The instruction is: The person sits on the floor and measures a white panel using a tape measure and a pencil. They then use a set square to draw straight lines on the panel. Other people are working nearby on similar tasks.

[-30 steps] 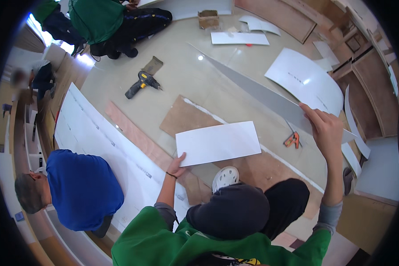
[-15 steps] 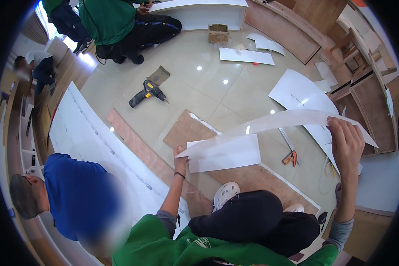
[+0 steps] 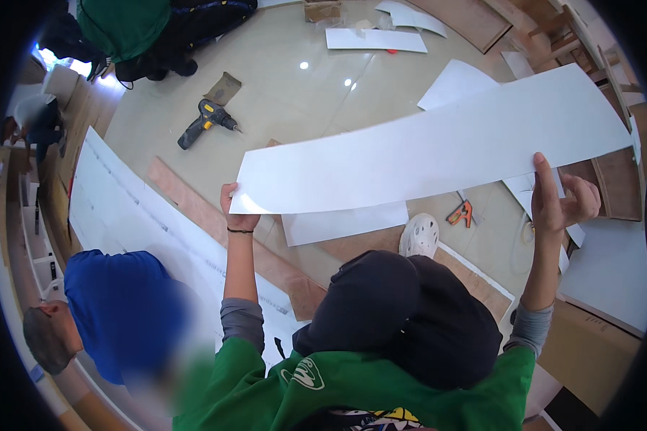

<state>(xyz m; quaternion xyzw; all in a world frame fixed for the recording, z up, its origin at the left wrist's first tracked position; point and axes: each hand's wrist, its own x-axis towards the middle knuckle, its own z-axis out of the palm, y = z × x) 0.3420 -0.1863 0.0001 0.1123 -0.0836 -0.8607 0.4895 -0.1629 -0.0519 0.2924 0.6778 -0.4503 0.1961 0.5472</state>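
From the head view, the long white sheet (image 3: pixel 424 151) is over a smaller white board (image 3: pixel 345 224), its long way running left to right and slanting up rightward. The left hand (image 3: pixel 236 220) pinches its near left corner; the right hand (image 3: pixel 552 201) has one finger on the near edge, but I cannot tell if it grips.
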